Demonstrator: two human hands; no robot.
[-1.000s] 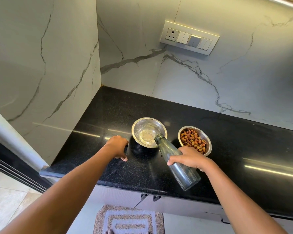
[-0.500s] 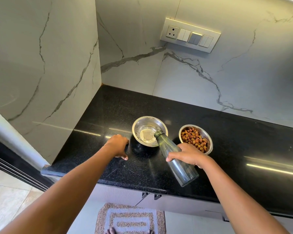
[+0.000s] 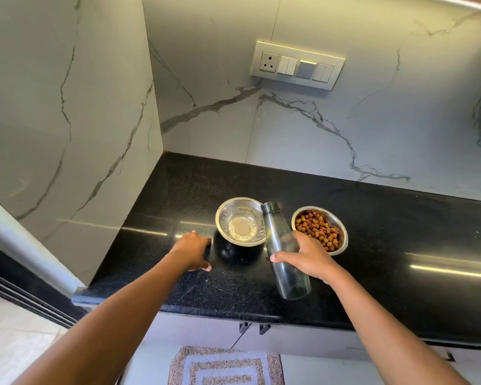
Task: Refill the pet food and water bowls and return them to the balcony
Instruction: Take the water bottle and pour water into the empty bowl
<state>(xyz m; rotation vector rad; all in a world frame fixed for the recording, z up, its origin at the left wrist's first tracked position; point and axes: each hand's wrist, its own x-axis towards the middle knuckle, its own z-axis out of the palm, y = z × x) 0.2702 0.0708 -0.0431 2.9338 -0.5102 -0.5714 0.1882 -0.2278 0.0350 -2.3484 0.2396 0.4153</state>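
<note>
Two steel bowls stand on the black counter [image 3: 178, 190]. The left water bowl [image 3: 240, 225] holds clear water. The right food bowl [image 3: 320, 230] is full of brown kibble. My right hand [image 3: 307, 258] grips a clear bottle [image 3: 279, 245] around its middle. The bottle leans with its open mouth up, just off the water bowl's right rim, between the two bowls. My left hand [image 3: 192, 251] rests on the counter left of the water bowl with its fingers curled. Something small and dark may sit in its fingertips, but against the black counter I cannot tell.
Marble walls close the counter at the back and the left, forming a corner. A switch and socket panel [image 3: 297, 65] is on the back wall. A patterned mat [image 3: 225, 366] lies on the floor below the counter's front edge.
The bottle's mouth has swung up and to the right, from over the water bowl to beside its rim. The left hand has stayed in place.
</note>
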